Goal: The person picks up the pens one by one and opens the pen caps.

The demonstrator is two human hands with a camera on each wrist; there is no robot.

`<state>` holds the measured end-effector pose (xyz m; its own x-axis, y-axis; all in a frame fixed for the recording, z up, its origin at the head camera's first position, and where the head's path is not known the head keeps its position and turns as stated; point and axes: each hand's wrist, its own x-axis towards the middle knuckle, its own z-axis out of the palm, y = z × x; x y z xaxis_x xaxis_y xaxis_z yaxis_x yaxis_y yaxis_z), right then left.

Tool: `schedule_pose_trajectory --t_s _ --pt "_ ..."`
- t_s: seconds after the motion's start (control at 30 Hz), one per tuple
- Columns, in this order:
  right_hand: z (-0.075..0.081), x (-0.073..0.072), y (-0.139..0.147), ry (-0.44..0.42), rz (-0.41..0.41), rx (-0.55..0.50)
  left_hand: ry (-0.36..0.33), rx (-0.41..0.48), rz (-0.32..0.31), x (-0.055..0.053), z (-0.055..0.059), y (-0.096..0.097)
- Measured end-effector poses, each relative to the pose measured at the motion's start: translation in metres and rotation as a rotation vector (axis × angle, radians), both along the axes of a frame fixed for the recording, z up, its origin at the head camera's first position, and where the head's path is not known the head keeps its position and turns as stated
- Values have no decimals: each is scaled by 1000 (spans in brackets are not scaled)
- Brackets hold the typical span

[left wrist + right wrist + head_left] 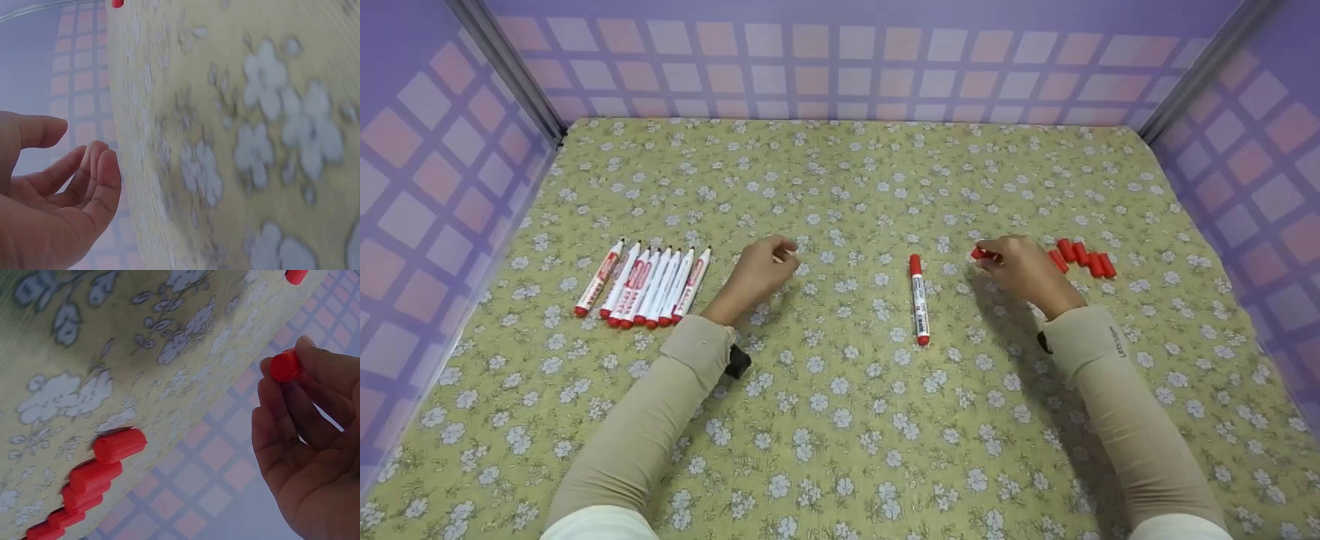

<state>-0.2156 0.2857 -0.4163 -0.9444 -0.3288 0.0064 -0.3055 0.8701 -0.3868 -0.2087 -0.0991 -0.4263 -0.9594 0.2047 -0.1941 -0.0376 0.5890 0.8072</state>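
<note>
My right hand (1024, 271) pinches a red marker cap (286, 365) between thumb and fingertips, a little above the cloth. Left of that hand lies a capped whiteboard marker (920, 300), its red cap pointing away from me. My left hand (757, 274) hovers over the cloth with loosely bent fingers and nothing between them, as the left wrist view (67, 191) also has it. Beside it on the left, several uncapped white markers (649, 289) lie in a row, dark tips pointing away. To the right of my right hand, several loose red caps (1084, 257) lie in a group.
A yellow-green floral cloth (840, 420) covers the table. Purple checked panels (840, 67) stand along the back and both sides, with grey metal posts (510, 71) at the back corners.
</note>
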Motion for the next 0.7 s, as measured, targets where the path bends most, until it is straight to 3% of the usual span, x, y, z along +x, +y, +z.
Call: schedule_pose_trajectory --t_s 0.4,0.7 --pt "5 -4 33 -186 -193 -110 -54 49 -87 0 -2 36" --pt "-3 -8 46 -192 -224 -96 -86 84 -142 -1 -3 67"
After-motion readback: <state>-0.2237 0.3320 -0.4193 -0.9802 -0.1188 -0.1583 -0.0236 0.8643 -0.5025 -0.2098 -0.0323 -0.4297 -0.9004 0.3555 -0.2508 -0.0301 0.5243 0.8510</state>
